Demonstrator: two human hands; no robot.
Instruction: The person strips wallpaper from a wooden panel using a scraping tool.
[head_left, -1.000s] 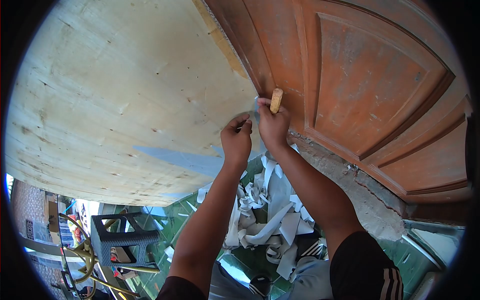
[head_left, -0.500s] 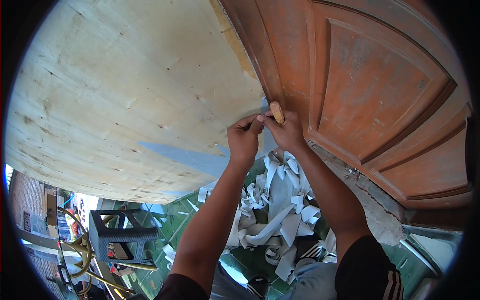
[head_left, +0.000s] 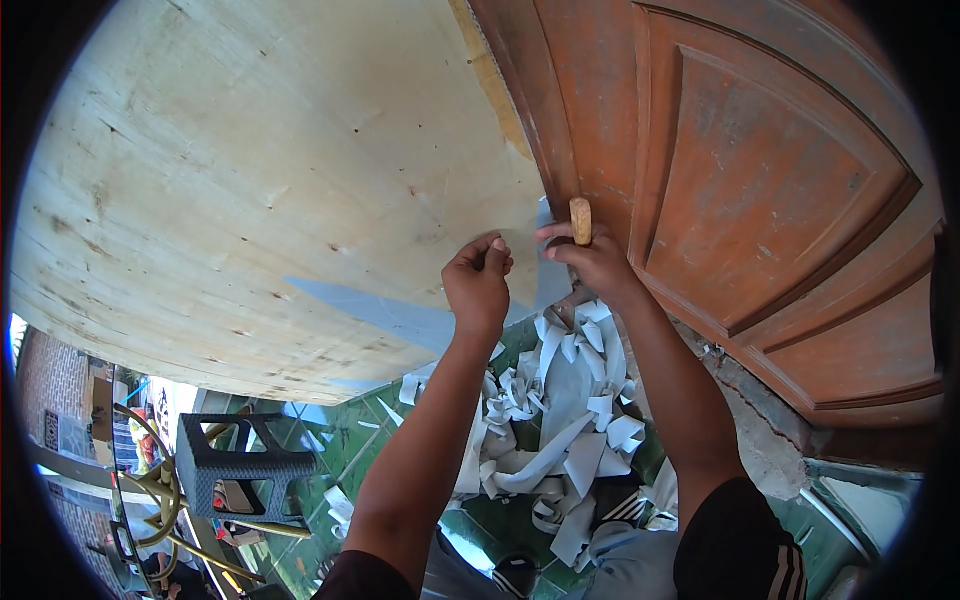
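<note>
My right hand [head_left: 600, 262] grips a tool by its short wooden handle [head_left: 581, 222]; the working end is hidden, so its kind does not show. Its fingers are near the lower corner of a pale plywood panel [head_left: 300, 150]. My left hand [head_left: 478, 285] is closed in a pinch in front of the panel, and whatever it may hold is too small to make out. Grey-blue patches of a thin covering [head_left: 375, 315] run along the panel's lower part. A strip of yellowish tape [head_left: 490, 80] lies along its right edge.
A brown panelled wooden door [head_left: 760, 170] stands at the right. Curled white strips [head_left: 560, 440] are heaped on the green tiled floor [head_left: 350, 440] by my legs. A dark plastic stool [head_left: 240, 460] and bent yellow tubes [head_left: 165, 500] are at lower left.
My hands have moved apart; the left shifted slightly left and the right moved right with the wooden-handled tool. The whole view has shifted a little.
</note>
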